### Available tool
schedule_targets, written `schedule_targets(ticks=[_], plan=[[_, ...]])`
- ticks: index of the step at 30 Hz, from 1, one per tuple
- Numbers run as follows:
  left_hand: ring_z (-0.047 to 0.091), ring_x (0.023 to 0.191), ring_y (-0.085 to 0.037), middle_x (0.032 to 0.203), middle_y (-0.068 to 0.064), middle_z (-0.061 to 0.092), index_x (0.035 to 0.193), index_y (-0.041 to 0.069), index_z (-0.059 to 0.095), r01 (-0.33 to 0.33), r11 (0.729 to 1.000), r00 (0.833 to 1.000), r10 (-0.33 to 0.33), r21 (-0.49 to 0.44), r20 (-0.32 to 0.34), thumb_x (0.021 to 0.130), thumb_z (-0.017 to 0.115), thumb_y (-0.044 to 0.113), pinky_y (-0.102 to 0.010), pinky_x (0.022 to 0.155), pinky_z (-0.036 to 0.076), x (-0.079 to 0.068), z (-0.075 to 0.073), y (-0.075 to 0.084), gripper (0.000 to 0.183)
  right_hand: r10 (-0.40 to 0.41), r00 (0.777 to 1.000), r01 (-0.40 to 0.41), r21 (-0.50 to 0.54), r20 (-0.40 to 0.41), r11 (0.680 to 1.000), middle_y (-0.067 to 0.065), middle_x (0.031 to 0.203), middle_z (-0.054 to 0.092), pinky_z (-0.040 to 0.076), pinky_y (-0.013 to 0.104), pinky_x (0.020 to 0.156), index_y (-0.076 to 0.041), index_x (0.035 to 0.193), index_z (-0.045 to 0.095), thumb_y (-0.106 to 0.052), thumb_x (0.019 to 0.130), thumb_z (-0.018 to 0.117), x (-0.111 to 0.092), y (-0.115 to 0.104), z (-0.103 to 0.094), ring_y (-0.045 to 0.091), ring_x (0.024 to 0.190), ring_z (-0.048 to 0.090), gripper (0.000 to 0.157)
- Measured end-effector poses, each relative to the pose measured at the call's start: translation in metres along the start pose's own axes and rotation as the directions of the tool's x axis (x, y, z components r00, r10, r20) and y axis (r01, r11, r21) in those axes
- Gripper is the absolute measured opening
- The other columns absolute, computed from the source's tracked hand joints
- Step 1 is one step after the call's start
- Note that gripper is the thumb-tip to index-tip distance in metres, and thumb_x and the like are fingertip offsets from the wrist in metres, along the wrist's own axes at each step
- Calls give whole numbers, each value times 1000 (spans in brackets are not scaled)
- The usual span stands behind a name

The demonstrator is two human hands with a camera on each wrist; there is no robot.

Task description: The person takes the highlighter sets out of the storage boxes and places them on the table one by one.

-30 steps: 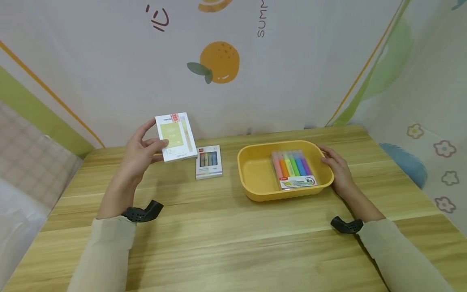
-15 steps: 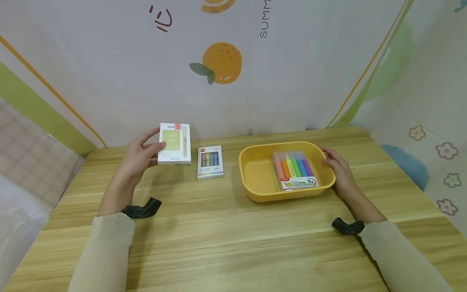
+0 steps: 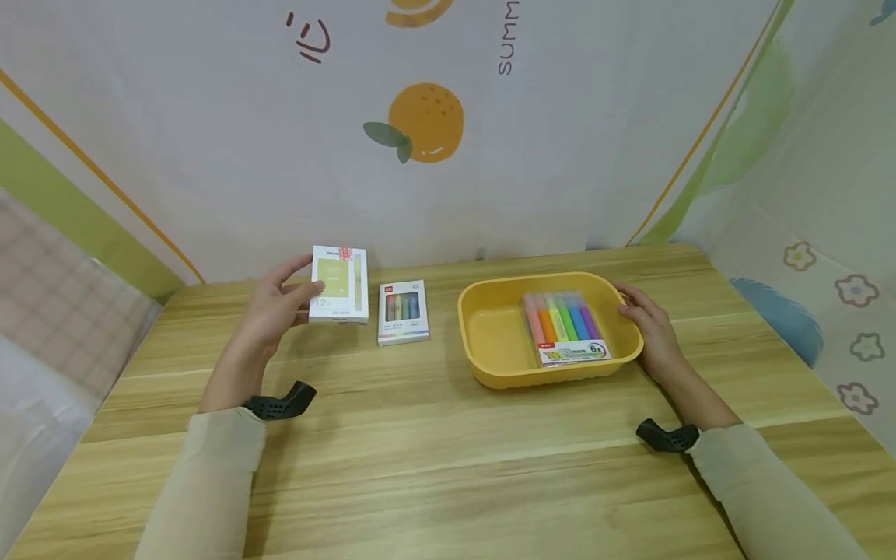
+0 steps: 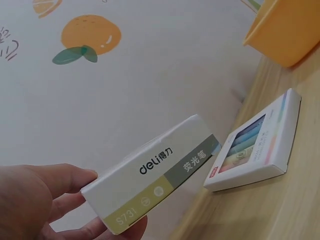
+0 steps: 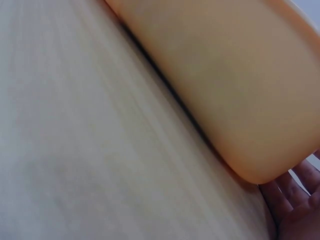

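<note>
In the head view, my left hand (image 3: 271,309) grips a white and yellow-green highlighter box (image 3: 339,285) by its left side, thumb on the front face. The box's side with the "deli" print (image 4: 157,167) faces the left wrist camera. Just right of it, a second white box with a window (image 3: 403,313) lies on the table, colored pens showing through. My right hand (image 3: 654,334) holds the right end of a yellow plastic basket (image 3: 490,377), thumb at the rim, the other fingers along the outside. A clear pack of highlighters (image 3: 565,327) lies inside the basket's right half.
The wooden table (image 3: 448,467) runs back to a white curtain (image 3: 560,155) printed with fruit. More patterned cloth (image 3: 826,233) hangs on the right. A black camera mount (image 3: 280,402) sits on the left wrist, another (image 3: 667,435) on the right.
My left hand has lowered the highlighter box toward the table and turned it straighter, next to the windowed box. The right hand and the basket have stayed in place.
</note>
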State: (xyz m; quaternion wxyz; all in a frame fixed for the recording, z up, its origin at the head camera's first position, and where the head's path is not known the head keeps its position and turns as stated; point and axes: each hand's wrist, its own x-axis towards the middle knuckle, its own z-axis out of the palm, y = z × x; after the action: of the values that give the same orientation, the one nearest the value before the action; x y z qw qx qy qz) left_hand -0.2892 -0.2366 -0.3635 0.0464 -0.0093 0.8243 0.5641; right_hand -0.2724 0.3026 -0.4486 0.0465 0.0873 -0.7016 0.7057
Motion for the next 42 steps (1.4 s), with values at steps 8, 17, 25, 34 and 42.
schedule_targets(ticks=[8,17,25,34,42], plan=[[66,78,-1,94,20,65,163,21,23,19,1000,1000,-19,5,19,104,55,31,-23,70,54,5,5,-9,67,6,1000,-6,-9,1,1000,-12,129,58,54,12,88,-4,150,43,-17,108,44,-1,0,0,0,111,61,44],[65,75,-2,91,18,66,163,20,23,34,999,999,-34,12,35,105,53,26,-22,64,52,12,9,-16,65,-1,1000,1,-2,-5,1000,-11,127,60,54,13,86,-2,149,44,-15,108,44,1,-1,0,1,108,62,43],[57,69,-3,86,18,67,162,20,24,66,998,996,-67,11,63,105,54,25,-21,60,44,12,12,-20,65,5,1000,-5,-11,-9,1000,-12,128,59,53,12,87,-2,150,43,-15,108,44,0,-1,0,1,109,61,44],[56,68,-2,102,5,69,162,15,25,35,999,996,-35,8,88,105,54,21,-21,58,41,13,18,-24,64,4,1000,-4,-11,-1,1000,-12,129,59,53,12,88,-2,150,43,-16,108,44,0,0,0,1,112,60,44],[57,70,-3,113,-7,68,162,14,25,64,996,995,-69,69,74,105,53,24,-22,59,43,15,20,-27,64,11,1000,-11,-38,-5,999,-12,128,58,53,11,88,-1,151,40,-15,108,42,0,-1,0,0,111,60,46]])
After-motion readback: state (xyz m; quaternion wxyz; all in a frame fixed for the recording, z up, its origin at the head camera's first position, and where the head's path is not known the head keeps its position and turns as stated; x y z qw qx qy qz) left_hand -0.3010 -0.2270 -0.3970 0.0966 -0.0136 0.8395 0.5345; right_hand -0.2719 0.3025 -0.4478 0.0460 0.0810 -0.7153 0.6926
